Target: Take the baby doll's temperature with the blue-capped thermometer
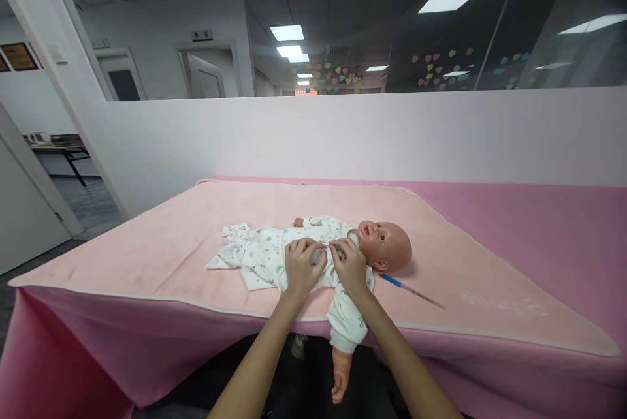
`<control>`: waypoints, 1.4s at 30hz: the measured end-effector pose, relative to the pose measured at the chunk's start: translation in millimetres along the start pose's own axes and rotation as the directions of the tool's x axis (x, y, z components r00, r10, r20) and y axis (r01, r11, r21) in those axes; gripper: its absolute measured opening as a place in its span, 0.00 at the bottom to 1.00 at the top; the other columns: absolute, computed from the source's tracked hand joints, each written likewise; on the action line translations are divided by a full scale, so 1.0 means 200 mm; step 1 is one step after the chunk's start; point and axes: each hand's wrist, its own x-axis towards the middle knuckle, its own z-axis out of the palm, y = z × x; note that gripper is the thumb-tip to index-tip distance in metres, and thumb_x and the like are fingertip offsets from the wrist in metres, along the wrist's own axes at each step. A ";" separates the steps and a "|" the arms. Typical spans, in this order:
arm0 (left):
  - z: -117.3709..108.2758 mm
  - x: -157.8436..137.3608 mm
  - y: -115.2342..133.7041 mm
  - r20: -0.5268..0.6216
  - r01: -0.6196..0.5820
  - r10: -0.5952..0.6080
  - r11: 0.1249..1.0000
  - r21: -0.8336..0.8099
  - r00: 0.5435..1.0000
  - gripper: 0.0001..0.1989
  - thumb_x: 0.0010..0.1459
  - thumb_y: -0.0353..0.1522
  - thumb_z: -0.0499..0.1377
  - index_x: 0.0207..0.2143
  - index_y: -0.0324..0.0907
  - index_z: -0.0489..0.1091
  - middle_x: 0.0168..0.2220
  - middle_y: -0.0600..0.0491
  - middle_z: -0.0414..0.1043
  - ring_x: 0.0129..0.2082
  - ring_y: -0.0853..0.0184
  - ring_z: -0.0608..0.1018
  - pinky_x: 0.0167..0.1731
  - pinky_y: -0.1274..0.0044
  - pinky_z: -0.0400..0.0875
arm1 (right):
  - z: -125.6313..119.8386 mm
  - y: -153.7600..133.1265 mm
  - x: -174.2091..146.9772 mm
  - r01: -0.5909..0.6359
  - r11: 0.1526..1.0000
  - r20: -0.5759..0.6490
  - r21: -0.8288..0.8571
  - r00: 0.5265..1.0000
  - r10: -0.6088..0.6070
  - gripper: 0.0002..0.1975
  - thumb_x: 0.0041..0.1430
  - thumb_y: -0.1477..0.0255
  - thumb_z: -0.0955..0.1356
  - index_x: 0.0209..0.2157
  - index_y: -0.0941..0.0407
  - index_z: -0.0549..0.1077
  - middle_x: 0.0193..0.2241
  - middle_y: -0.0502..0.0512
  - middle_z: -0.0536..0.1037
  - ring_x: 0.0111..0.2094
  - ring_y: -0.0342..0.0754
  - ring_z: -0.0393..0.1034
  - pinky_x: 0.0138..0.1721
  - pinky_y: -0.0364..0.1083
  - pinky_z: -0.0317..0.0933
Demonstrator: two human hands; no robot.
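Observation:
A baby doll point(389, 248) lies on its back with its head to the right, dressed in white printed baby clothes point(267, 252). My left hand point(304, 263) rests on the front of the clothes, fingers bent and pinched on the fabric. Close beside it on the right, my right hand point(349, 263) pinches the fabric at the upper chest, below the doll's chin. The fingertips nearly meet, and exactly what lies between them is partly hidden. One doll arm point(341, 370) hangs over the near table edge, between my forearms.
A thin glass thermometer with a blue end point(414, 292) lies right of the doll's head. Under everything is a peach blanket point(161, 236) over a pink cloth point(563, 223). A white half-wall point(343, 138) with glass above stands behind the table.

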 end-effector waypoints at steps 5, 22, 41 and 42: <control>-0.01 0.00 0.00 0.007 -0.006 0.006 1.000 -0.020 1.000 0.05 0.52 0.32 0.57 0.32 0.47 0.72 0.34 0.54 0.70 0.37 0.65 0.69 0.40 0.72 0.59 | 0.00 0.00 0.00 -0.006 1.000 0.007 0.002 1.000 0.006 0.09 0.57 0.72 0.61 0.31 0.55 0.72 0.30 0.53 0.74 0.30 0.45 0.69 0.31 0.43 0.61; -0.02 -0.01 -0.01 0.030 0.070 -0.067 0.989 -0.128 0.997 0.05 0.49 0.27 0.52 0.28 0.43 0.65 0.30 0.54 0.70 0.34 0.64 0.69 0.39 0.72 0.59 | 0.00 -0.01 0.00 -0.025 1.000 -0.001 -0.013 1.000 0.025 0.09 0.57 0.71 0.61 0.32 0.55 0.72 0.29 0.52 0.74 0.25 0.43 0.65 0.28 0.43 0.59; -0.08 -0.04 -0.11 -0.046 0.361 -0.368 0.925 -0.113 0.929 0.11 0.51 0.28 0.50 0.27 0.44 0.72 0.30 0.55 0.75 0.35 0.64 0.70 0.42 0.69 0.56 | 0.06 -0.22 0.00 0.400 0.856 0.400 -0.329 0.880 -0.257 0.09 0.57 0.74 0.59 0.34 0.57 0.69 0.32 0.56 0.73 0.28 0.44 0.66 0.22 0.42 0.49; -0.08 -0.04 -0.11 -0.047 0.360 -0.368 0.925 -0.117 0.929 0.12 0.51 0.28 0.50 0.27 0.44 0.73 0.30 0.55 0.75 0.35 0.64 0.70 0.42 0.69 0.56 | 0.06 -0.23 0.00 0.385 0.859 0.398 -0.337 0.885 -0.241 0.08 0.56 0.75 0.59 0.32 0.57 0.69 0.31 0.55 0.73 0.27 0.44 0.66 0.22 0.42 0.48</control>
